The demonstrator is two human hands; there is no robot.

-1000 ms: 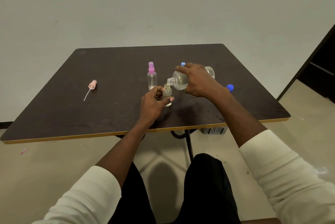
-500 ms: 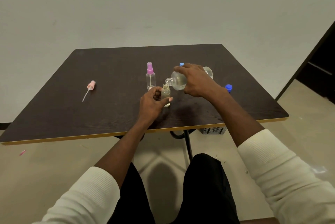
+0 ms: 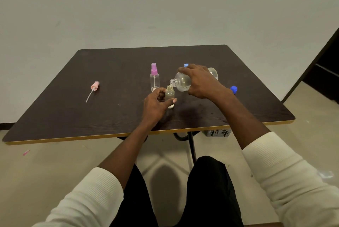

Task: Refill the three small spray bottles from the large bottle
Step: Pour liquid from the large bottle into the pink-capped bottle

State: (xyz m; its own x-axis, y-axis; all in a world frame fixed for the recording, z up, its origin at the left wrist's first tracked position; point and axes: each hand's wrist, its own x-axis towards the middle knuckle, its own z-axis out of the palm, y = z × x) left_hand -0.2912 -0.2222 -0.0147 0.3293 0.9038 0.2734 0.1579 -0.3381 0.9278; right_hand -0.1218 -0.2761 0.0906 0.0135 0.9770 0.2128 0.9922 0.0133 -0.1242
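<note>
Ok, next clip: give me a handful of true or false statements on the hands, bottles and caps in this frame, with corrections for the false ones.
1. The right hand holds the large bottle tipped, its mouth over the open small bottle. True.
2. The left hand lies flat on the table, away from any bottle. False: its thumb and fingers are around the open small bottle.
3. The bottle with the purple sprayer stands upright with its top on. True.
4. The pink sprayer head is screwed onto the bottle being filled. False: it lies loose on the table, far to the left.
5. The blue cap sits on the large bottle's neck. False: it lies on the table to the right.
</note>
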